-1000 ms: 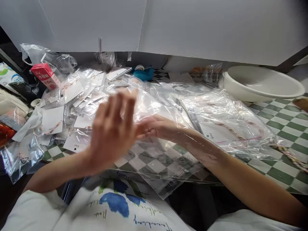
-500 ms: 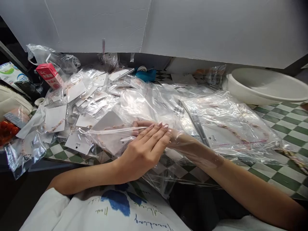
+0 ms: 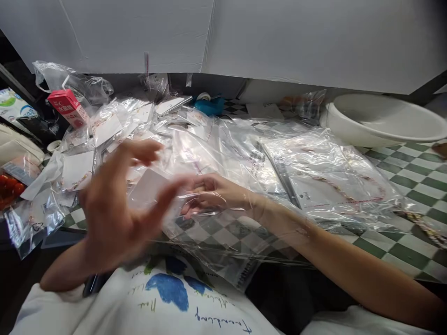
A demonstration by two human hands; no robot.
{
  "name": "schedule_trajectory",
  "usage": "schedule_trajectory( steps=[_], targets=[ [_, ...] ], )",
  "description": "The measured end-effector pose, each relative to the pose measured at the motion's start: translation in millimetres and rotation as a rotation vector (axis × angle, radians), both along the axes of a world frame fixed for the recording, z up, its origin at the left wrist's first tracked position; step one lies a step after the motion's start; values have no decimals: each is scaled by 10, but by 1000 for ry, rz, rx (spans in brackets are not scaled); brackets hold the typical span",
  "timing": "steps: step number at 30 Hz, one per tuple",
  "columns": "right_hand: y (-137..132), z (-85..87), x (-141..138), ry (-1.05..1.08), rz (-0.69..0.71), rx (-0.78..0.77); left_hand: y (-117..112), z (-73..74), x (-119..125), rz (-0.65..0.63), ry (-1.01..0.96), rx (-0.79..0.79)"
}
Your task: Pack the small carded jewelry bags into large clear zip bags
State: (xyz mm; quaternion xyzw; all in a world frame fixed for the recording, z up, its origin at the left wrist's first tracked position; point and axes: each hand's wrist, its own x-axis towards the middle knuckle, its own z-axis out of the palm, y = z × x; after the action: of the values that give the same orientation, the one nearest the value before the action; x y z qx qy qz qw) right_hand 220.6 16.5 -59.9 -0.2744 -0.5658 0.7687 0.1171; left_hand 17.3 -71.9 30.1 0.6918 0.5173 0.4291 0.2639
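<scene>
My right hand [image 3: 213,193] is inside a large clear plastic bag [image 3: 223,237] that covers the wrist and part of the forearm. Its fingers are loosely bent and apart, with no object visible between them. My left hand [image 3: 122,200], smeared by motion, is raised left of the bag with thumb and fingers spread wide, holding nothing. Behind its thumb shows a pale square card [image 3: 147,187], partly hidden. A pile of clear-bagged white jewellery cards [image 3: 108,130] lies beyond the left hand.
Flat bags with beaded strands on cards [image 3: 324,186] lie on the green-and-white checkered table [image 3: 412,186]. A white basin [image 3: 384,121] stands back right, a red drink carton [image 3: 68,107] back left. Behind, a blue item [image 3: 211,104] rests below a white panel [image 3: 314,42].
My left hand has lifted off my right hand and swung left, its fingers spreading. My right hand stays inside the bag, now uncovered. The view has shifted slightly.
</scene>
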Motion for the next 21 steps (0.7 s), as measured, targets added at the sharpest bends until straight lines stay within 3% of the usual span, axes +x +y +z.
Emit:
schedule_trajectory(
  steps=[2, 4, 8, 12, 16, 21],
  targets=[
    [0, 5, -59, 35, 13, -68, 202, 19, -262, 222, 214, 10],
    [-8, 8, -67, 63, 11, -115, 440, -49, -438, 126, 364, -171],
    [-49, 41, -50, 45, 26, -122, 728, -247, -408, -116, 78, -379],
    [-91, 63, -32, -2, -3, -29, 719, -329, -172, -265, -219, -506],
    [-51, 107, 6, 34, -79, -5, 700, -302, -107, -208, -321, -366],
    [65, 306, 149, 149, -173, 128, 806, -300, -131, -74, -427, -228]
  ],
)
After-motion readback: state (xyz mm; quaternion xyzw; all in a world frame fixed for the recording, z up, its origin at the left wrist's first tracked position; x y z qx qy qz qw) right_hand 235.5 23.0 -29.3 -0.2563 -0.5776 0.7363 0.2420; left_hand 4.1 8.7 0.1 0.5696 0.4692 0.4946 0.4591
